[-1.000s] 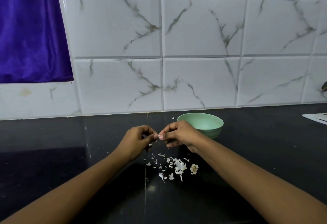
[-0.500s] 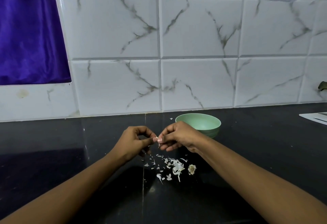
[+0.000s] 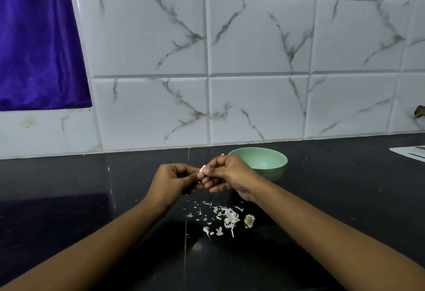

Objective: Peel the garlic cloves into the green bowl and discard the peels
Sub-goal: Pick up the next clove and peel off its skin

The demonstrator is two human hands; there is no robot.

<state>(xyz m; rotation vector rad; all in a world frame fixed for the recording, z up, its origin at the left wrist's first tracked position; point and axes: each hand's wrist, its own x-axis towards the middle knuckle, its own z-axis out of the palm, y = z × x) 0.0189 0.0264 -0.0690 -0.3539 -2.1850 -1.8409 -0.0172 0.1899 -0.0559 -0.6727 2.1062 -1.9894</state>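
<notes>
A small pale garlic clove (image 3: pixel 203 168) is pinched between the fingertips of both hands above the dark counter. My left hand (image 3: pixel 171 181) holds it from the left and my right hand (image 3: pixel 227 174) from the right, thumbs touching. The green bowl (image 3: pixel 266 161) stands just behind my right hand, its inside partly hidden by the fingers. White garlic peels (image 3: pixel 226 218) lie scattered on the counter below the hands, with a dry garlic root end (image 3: pixel 249 220) beside them.
The black counter (image 3: pixel 92 198) runs back to a white marble-patterned tiled wall (image 3: pixel 253 72). A purple cloth (image 3: pixel 34 38) hangs at the upper left. A white flat object (image 3: pixel 410 153) lies at the counter's right edge.
The hands stay together over the peels; the clove tip now shows more clearly above the fingertips. The camera has drifted slightly.
</notes>
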